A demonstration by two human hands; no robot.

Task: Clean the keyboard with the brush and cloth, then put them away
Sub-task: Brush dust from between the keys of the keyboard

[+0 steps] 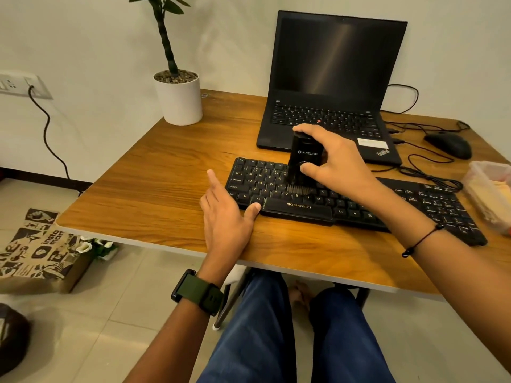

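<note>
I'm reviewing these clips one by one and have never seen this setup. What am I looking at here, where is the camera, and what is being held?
There is no machine: a person wears a camera on the head, looking down at their own two hands. On the wooden desk lie a black keyboard, an open laptop, a mouse, a potted plant and a plastic container. The right hand grips a black brush, bristles down on the keys. The left hand rests open at the keyboard's left end, thumb touching its front edge.
</note>
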